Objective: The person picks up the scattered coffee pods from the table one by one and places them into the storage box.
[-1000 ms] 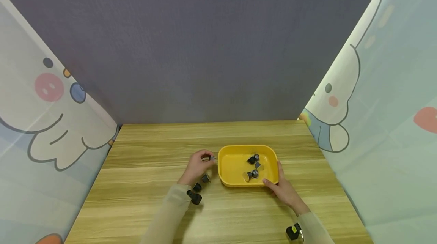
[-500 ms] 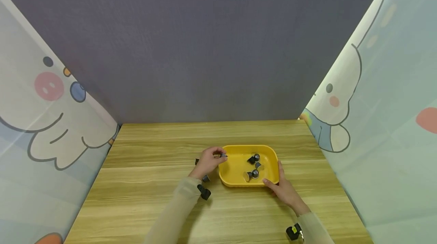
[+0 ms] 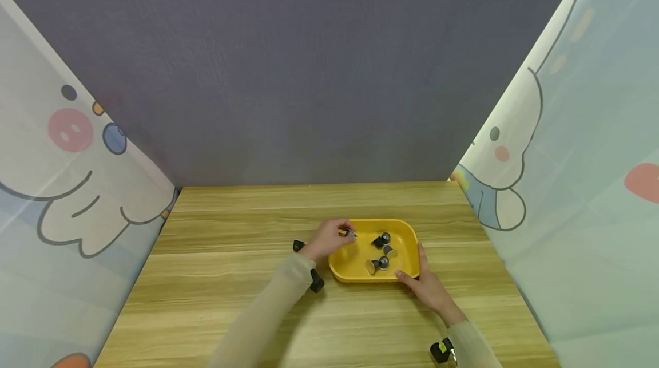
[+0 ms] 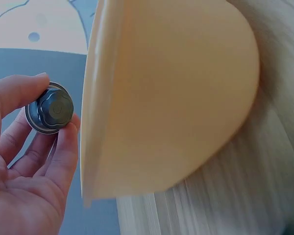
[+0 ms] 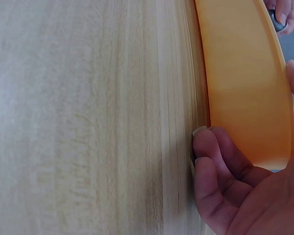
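Observation:
Between thumb and fingertips my left hand (image 3: 329,238) pinches a dark coffee capsule (image 4: 56,108) by its rim. It holds the capsule over the left side of a yellow plastic tray (image 3: 352,256). Several more coffee capsules (image 3: 382,240) lie in the tray, in its middle and right part. My right hand (image 3: 431,289) grips the tray's front right corner. Its thumb rests at the rim, and its other fingers (image 5: 208,183) are curled against the outer wall near the table. The inside of the tray is hidden in both wrist views.
The tray stands on a wood-grain table (image 3: 231,225). A small black piece (image 3: 298,245), its kind unclear, is beside my left wrist. Black wrist cameras (image 3: 316,282) sit at both sleeves. A grey panel (image 3: 319,99) rises behind the table, with cartoon-printed curtains at the sides.
My left hand has carried the capsule rightward from outside the tray's left rim to above its inside. My left sleeve now covers the capsules seen on the table earlier. The right hand stays put.

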A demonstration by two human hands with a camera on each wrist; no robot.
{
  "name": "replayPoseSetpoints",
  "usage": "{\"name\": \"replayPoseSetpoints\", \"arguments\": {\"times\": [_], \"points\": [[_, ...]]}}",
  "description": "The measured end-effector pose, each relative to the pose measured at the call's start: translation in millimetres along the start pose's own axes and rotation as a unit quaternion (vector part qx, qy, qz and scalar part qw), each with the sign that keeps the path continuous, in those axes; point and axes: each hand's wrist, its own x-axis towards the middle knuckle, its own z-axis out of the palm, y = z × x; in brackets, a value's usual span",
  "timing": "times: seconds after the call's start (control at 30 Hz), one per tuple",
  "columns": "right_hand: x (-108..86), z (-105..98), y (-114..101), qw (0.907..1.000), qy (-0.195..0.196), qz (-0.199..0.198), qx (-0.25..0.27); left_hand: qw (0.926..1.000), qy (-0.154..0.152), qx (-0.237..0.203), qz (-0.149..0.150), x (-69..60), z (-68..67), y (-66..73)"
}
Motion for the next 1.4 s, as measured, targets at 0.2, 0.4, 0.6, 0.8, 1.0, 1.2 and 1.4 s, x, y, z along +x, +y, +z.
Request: {"name": "replayPoseSetpoints", "arguments": {"times": [0.2, 0.4, 0.6, 0.8, 1.0, 1.2, 1.4], "points": [[-0.6, 3, -1, 1.0000, -0.001, 0.005, 0.003, 0.9990, -0.028, 0.031, 0.017, 12.4, 11.4, 6.6], [-0.1, 3, -2, 1.0000, -0.001, 0.006, 0.005, 0.9973, -0.049, 0.041, 0.036, 19.7, 22.8, 8.7], [0.4, 4, -3, 1.0000, 0.001, -0.001, 0.007, 0.9968, -0.057, 0.047, 0.029, 19.4, 29.7, 6.3], [0.8, 2, -3, 0.9999, 0.003, -0.007, 0.014, 0.9962, -0.049, 0.054, 0.047, 19.8, 32.7, 3.5], [1.9, 2, -1, 1.0000, 0.003, -0.003, 0.005, 0.9974, -0.041, 0.042, 0.042, 17.2, 29.9, 7.1], [1.7, 1, 0, 1.0000, 0.002, -0.002, 0.008, 0.9986, -0.032, 0.013, 0.041, 12.6, 22.7, 11.4], [0.1, 1, 0, 0.9999, 0.004, -0.006, 0.008, 0.9994, -0.013, -0.003, 0.033, 4.3, 13.9, 13.1]]}}
